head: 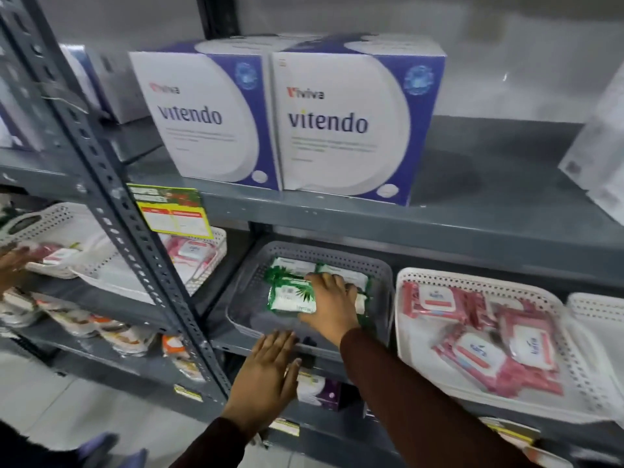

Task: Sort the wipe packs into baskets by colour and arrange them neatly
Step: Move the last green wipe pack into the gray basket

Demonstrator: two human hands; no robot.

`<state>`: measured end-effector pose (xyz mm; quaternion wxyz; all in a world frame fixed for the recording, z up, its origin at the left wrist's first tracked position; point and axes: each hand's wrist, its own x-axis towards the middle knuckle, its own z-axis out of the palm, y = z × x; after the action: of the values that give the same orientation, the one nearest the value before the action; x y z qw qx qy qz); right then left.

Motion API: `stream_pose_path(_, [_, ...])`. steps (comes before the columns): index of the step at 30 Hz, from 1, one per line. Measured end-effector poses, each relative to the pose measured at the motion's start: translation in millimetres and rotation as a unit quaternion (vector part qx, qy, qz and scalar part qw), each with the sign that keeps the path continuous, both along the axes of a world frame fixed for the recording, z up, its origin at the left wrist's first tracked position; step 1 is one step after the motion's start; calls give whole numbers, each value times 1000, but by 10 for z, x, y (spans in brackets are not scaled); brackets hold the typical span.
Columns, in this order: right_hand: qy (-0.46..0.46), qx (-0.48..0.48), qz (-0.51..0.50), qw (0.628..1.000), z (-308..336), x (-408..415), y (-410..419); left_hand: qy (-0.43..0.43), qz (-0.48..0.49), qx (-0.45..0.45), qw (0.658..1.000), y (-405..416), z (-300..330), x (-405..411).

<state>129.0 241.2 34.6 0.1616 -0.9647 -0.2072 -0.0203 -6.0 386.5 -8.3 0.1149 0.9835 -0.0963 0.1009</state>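
A grey perforated basket (337, 253) sits on the middle shelf and holds several green wipe packs (292, 295). My right hand (331, 305) lies flat on top of those green packs inside the basket, fingers spread. My left hand (270, 369) rests on the basket's front rim, fingers apart, holding nothing. To the right, a white basket (415, 319) holds several pink wipe packs (486, 346). Left of the upright, another white basket (202, 268) contains pink packs (190, 251).
A slotted grey shelf upright (135, 238) stands left of the grey basket. Two Vitendo boxes (287, 119) sit on the shelf above. Another person's hand (13, 261) reaches into a white basket (57, 214) at far left. Orange packs (128, 336) lie on a lower left shelf.
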Motion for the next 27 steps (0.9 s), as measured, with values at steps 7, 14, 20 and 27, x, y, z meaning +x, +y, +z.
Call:
stream_pose_path(7, [83,-13,-7,996,-142,81,34,-17,-34,4,999,145,35,62])
stream_pose_path(14, [-45,187,-190,963,-64,-429,-1195,-21,-75,-88,993,-537,393,351])
stream_pose_path(20, [17,351,-430,832,48,-882,-2419,119,-114,-401,901,-1763,622,569])
stream_pose_path(27, [155,259,-431,851,104,-857,-2883,390,2,-467,793,-2696,611,1075])
